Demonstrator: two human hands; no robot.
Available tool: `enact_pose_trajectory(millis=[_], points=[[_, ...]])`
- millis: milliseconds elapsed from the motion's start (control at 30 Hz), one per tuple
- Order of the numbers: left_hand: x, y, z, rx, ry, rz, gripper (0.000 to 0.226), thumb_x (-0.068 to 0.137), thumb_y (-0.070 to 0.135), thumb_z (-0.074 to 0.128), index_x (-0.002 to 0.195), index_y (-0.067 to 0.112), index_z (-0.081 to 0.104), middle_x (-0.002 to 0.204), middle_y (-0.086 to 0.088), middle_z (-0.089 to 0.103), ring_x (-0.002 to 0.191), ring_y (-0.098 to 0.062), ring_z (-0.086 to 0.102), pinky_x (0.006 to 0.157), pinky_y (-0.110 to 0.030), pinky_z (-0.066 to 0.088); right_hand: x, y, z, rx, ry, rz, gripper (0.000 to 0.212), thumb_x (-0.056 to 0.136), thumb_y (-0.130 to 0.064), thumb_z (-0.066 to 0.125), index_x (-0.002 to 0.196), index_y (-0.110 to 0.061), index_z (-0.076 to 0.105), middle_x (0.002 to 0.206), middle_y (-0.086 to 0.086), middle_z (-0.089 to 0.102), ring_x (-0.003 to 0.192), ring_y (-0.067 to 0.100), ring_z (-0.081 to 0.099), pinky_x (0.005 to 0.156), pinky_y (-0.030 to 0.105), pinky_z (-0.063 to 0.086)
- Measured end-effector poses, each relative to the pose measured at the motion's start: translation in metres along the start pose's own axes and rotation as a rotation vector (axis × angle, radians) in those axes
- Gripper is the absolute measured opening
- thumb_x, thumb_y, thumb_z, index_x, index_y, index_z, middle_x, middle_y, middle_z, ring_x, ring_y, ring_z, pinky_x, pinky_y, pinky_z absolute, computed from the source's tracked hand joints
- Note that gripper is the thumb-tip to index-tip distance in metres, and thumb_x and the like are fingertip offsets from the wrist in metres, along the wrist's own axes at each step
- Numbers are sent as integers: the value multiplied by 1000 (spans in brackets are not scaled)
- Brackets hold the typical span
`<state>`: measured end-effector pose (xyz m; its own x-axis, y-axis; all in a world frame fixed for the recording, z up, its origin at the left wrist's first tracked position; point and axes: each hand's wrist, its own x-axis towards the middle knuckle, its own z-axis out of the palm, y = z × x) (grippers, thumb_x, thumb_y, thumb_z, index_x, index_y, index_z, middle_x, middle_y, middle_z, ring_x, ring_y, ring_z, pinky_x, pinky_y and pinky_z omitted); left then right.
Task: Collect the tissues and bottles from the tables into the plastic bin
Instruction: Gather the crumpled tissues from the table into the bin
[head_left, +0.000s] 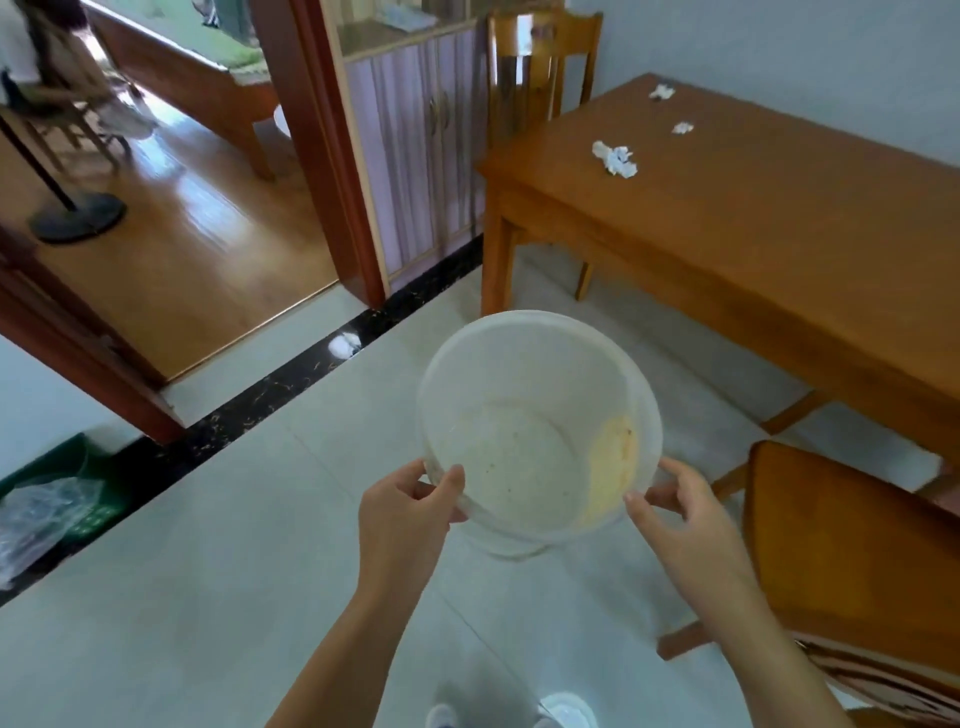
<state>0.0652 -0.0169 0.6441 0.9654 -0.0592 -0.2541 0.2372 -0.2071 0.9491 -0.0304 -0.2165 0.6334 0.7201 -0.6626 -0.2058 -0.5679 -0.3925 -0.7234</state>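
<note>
My left hand (402, 512) and right hand (675, 519) pinched the near rim of the plastic bin (535, 415), held above the floor — light, thin-walled, I judged. Crumpled tissues (615, 158) lay on the table (779, 218) — soft, easily pinched.

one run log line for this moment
phase: carrying bin | left hand + right hand: grip on plastic bin rim | bin: empty | tissues: on table

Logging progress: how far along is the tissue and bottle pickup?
Nothing collected yet: the bin looks empty apart from stains. In hand: left hand and right hand hold the bin by its rim, above the floor. Left: three tissue clumps on the table. No bottles in view.
</note>
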Motion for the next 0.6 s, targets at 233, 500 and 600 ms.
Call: enact_pose_trajectory(millis=[233, 500, 600], points=[[50, 49, 11, -16, -21, 79, 24, 78, 19, 67, 54, 27, 66, 52, -2, 67, 55, -19, 67, 58, -37, 54, 23, -48, -19, 64, 88, 4, 55, 82, -41, 58, 130, -22, 40, 86, -19, 53, 93, 13, 53, 86, 37, 47], [126, 95, 62, 15, -2, 165, 9, 77, 22, 66, 68, 25, 67, 48, 2, 66, 52, -15, 65, 55, -29, 54, 104, -73, -34, 126, 157, 2, 56, 82, -42, 57, 131, -20, 40, 89, -10, 59, 93, 13, 55, 84, 32, 44], [161, 114, 90, 35, 12, 166, 10, 76, 22, 66, 67, 19, 69, 47, 2, 66, 50, -11, 64, 56, -30, 55, 152, -79, -44, 135, 157, -9, 56, 81, -45, 56, 131, -23, 40, 87, -13, 58, 89, 11, 55, 79, 32, 45]])
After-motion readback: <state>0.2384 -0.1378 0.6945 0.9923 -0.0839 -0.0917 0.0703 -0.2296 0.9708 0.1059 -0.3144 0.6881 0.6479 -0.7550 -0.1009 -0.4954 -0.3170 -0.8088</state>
